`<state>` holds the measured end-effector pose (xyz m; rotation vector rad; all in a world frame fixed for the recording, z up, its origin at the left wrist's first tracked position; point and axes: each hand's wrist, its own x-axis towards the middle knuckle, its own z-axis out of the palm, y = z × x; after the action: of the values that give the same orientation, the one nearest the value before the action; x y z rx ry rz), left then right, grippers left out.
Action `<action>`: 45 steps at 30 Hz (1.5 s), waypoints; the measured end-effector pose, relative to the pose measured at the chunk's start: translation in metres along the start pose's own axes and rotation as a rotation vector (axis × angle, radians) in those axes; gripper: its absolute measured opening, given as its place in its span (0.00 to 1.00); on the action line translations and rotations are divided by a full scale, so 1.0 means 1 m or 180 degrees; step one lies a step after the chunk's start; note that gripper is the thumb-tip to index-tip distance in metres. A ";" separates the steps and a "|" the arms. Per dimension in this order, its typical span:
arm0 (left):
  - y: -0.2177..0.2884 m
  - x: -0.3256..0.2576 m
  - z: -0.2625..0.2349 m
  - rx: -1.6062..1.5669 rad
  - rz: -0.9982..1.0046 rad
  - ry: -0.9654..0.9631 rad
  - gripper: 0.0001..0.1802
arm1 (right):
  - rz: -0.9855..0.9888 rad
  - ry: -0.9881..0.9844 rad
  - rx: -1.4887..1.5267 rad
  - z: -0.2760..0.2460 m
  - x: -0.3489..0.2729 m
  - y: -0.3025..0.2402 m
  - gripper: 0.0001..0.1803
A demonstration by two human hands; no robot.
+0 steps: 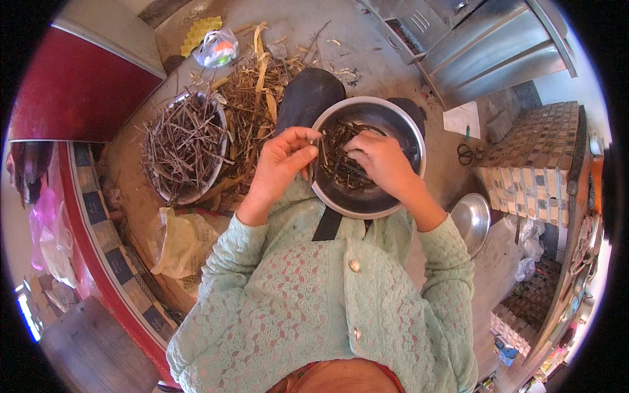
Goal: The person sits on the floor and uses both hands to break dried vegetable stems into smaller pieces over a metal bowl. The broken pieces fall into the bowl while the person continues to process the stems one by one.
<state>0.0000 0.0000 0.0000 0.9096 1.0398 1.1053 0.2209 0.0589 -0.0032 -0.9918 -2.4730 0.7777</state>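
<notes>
A wide metal bowl [409, 133] rests on my lap, with thin, dark dried pieces [341, 160] heaped in it; they look like pods or stalks. At the bowl's left rim, my left hand [283, 160] is closed in a pinch on a slim dark dried strip [316, 162]. My right hand [380, 160] reaches over the bowl from the right. Its fingers are bent together down at the dark pieces, and its fingertips are partly hidden. Whatever lies between them does not show.
On the left, a basin [224, 131] is piled with thin brown sticks [183, 144]. Loose dry stalks [255, 92] cover the floor beside it. A yellowish plastic bag [180, 241] lies nearer. To the right are a metal pan [472, 219], scissors [466, 154] and a tiled block [531, 164].
</notes>
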 end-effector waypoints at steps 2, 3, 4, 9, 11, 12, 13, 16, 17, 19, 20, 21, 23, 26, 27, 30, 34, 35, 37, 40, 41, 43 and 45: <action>0.000 -0.003 0.006 0.0229 -0.0096 -0.0110 0.14 | 0.0239 0.0279 0.0651 -0.011 -0.007 -0.001 0.04; -0.001 -0.004 0.008 0.0386 -0.0143 -0.0212 0.15 | 0.0602 0.0288 0.1256 -0.017 -0.012 0.000 0.04; -0.002 -0.005 0.012 0.0544 -0.0189 -0.0313 0.15 | 0.0965 0.0297 0.1861 -0.023 -0.017 0.001 0.04; 0.006 -0.010 0.039 0.1757 0.0242 -0.0513 0.18 | 0.1341 0.0902 0.3093 -0.046 -0.016 -0.004 0.06; -0.003 -0.012 0.046 0.2244 0.0838 -0.0642 0.18 | 0.1004 0.0855 0.3208 -0.048 -0.002 -0.014 0.09; -0.009 -0.013 0.047 0.2436 0.1085 -0.0788 0.17 | 0.0780 0.0837 0.3234 -0.048 0.008 -0.025 0.10; -0.012 -0.014 0.050 0.2641 0.1328 -0.0932 0.17 | 0.0548 0.0818 0.3270 -0.047 0.019 -0.037 0.11; -0.015 -0.016 0.056 0.2781 0.1468 -0.1008 0.11 | 0.0231 0.1545 0.3077 -0.036 0.040 -0.070 0.13; -0.016 -0.016 0.055 0.2859 0.1513 -0.1010 0.10 | 0.0202 0.1451 0.2696 -0.037 0.039 -0.067 0.11; -0.016 -0.014 0.053 0.3069 0.1782 -0.0782 0.09 | 0.0147 0.0815 0.1205 -0.037 0.024 -0.036 0.09; -0.016 -0.011 0.052 0.3238 0.1884 -0.0621 0.10 | 0.0122 0.0887 0.0993 -0.029 0.020 -0.029 0.04; -0.017 -0.009 0.050 0.3403 0.1978 -0.0472 0.10 | 0.0007 0.0787 0.0451 -0.026 0.015 -0.023 0.04; -0.022 -0.002 0.046 0.3829 0.2154 -0.0230 0.10 | -0.0216 0.0575 -0.0631 -0.021 0.007 -0.013 0.04; -0.021 0.011 0.050 0.4273 0.2358 -0.0040 0.09 | -0.0234 0.0426 -0.1438 -0.013 0.000 -0.011 0.05; -0.022 0.014 0.051 0.4433 0.2379 0.0055 0.08 | -0.0251 0.0336 -0.1643 -0.011 -0.001 -0.010 0.06; -0.028 0.023 0.057 0.4888 0.2415 0.0325 0.05 | -0.0258 0.0585 -0.1676 0.001 -0.003 -0.005 0.05; -0.034 0.029 0.062 0.5150 0.2285 0.0583 0.04 | -0.0064 0.0368 -0.1803 -0.001 0.001 -0.006 0.05; -0.034 0.029 0.063 0.5145 0.2225 0.0632 0.03 | -0.0029 0.0335 -0.1793 0.000 0.002 -0.005 0.05; -0.036 0.033 0.061 0.5129 0.2143 0.0504 0.03 | 0.0022 0.0267 -0.1780 0.000 0.003 -0.004 0.05; -0.034 0.035 0.061 0.5090 0.2153 0.0341 0.02 | 0.0158 0.0207 -0.1736 0.000 0.000 -0.001 0.06; -0.032 0.036 0.062 0.5073 0.2178 0.0290 0.02 | 0.0203 0.0249 -0.1625 -0.002 -0.002 -0.001 0.06; -0.030 0.036 0.061 0.4936 0.2153 0.0300 0.02 | 0.0269 0.0318 -0.1397 -0.010 -0.007 -0.006 0.06; -0.031 0.036 0.061 0.4779 0.2124 0.0321 0.01 | 0.0397 0.0552 -0.0849 -0.020 -0.010 -0.015 0.06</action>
<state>0.0704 0.0249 -0.0194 2.5360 1.7040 0.7246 0.2299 0.0499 0.0201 -1.2599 -2.4222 0.3828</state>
